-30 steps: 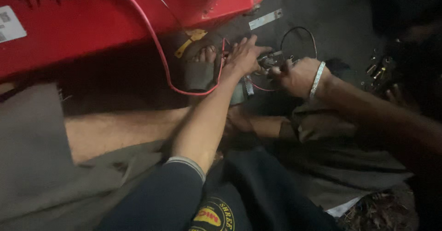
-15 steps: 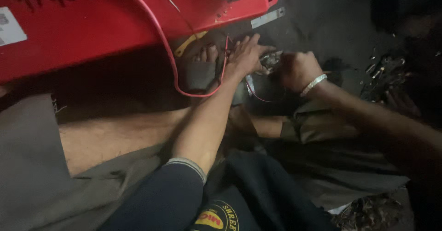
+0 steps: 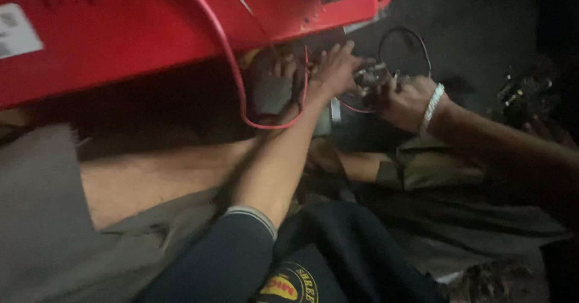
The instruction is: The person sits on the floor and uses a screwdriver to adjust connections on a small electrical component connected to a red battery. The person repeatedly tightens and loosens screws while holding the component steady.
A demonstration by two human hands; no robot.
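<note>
left hand [image 3: 335, 67] fingers pinched on small metal part [image 3: 371, 76], steadying it | right hand [image 3: 407, 101] closed round its other end | part sits between hands, beside red casing [image 3: 181, 31], red wire [image 3: 241, 92] looping nearby

A small metal part [image 3: 371, 75], greyish and blurred, sat far in the scene, right of centre, on the dark floor just beyond the red casing's edge. The left hand [image 3: 335, 70] and right hand [image 3: 405, 101] closed on it from either side. A thin red wire [image 3: 353, 107] curved beneath it, a black wire [image 3: 403, 32] looping just beyond.
</note>
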